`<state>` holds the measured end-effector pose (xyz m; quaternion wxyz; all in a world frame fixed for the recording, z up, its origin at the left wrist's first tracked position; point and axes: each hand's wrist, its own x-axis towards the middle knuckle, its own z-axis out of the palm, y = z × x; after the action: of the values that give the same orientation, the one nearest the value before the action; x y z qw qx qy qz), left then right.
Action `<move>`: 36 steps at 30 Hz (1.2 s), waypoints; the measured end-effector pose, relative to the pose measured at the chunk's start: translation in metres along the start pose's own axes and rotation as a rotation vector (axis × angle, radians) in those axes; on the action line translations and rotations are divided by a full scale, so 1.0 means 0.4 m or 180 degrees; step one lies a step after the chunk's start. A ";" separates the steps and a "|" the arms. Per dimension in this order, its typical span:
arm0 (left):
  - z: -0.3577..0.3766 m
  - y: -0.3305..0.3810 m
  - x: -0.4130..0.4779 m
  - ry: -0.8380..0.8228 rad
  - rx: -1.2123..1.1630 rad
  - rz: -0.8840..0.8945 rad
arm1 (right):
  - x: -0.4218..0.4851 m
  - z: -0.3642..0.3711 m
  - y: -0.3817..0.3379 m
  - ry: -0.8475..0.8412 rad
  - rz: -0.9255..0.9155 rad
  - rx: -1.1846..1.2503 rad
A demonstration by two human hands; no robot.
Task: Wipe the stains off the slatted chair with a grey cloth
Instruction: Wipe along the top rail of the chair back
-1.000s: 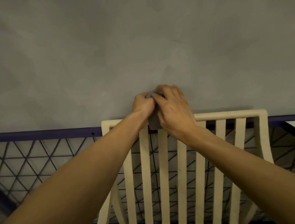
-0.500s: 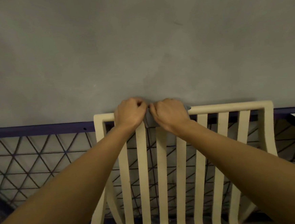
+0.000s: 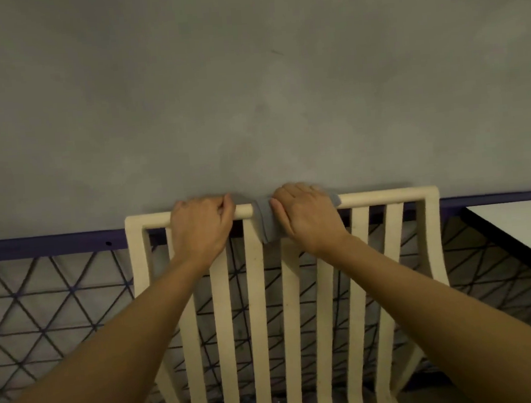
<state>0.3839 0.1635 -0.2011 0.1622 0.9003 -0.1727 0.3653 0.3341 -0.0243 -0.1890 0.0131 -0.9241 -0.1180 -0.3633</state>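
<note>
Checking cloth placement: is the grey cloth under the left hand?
No, the grey cloth drapes over the chair's top rail beneath the right hand.

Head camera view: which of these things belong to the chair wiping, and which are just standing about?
In the job: chair; grey cloth draped over its top rail; left hand gripping that rail; right hand holding the cloth.
Just there: grey wall; wire mesh fence; white table at the right.

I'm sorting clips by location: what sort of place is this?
Likely a balcony or terrace area, though uncertain: a cream slatted chair stands before a dark lattice railing, a grey wall behind, a white table at the right.
</note>
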 end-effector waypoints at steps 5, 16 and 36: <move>-0.012 0.031 0.053 -0.0439 -0.0045 0.0226 | 0.064 -0.034 -0.037 -0.0767 0.0465 -0.0580; 0.063 0.178 0.020 -0.0359 0.0047 0.0345 | -0.033 -0.020 0.069 -0.0175 0.0478 -0.0329; 0.037 0.124 0.047 -0.0087 -0.0022 0.0561 | -0.022 -0.073 0.082 -0.0475 0.0636 0.0002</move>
<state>0.3840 0.1098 -0.1895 0.1302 0.8859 -0.2546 0.3652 0.3156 -0.0614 -0.1715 0.0406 -0.9557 -0.0262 -0.2904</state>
